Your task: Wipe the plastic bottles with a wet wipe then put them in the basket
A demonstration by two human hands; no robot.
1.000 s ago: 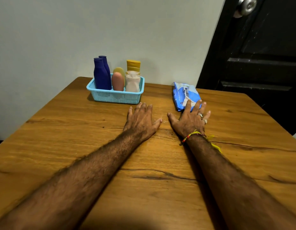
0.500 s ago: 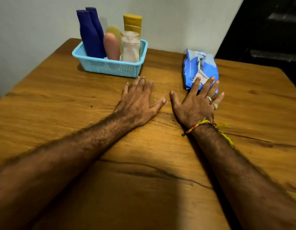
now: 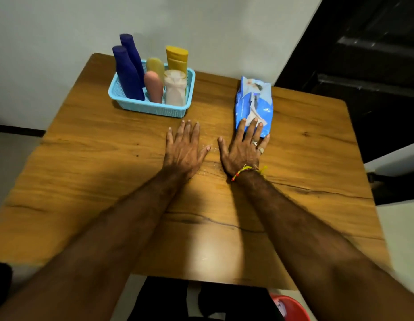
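Both hands are lying spread flat on the table (image 3: 85, 158): the left hand (image 3: 184, 150) bare, the right hand (image 3: 244, 148) overlapping the wipes pack (image 3: 253, 100). Reaching carelessly into the basket (image 3: 152, 110) risks toppling the crowded upright bottles (image 3: 127, 72).

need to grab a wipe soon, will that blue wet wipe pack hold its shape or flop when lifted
The blue wet wipe pack looks like soft, creased film, so it will probably sag if lifted by one end. It lies flat on the wooden table, so it is unlikely to roll. The right hand has fingertips resting on its near end.
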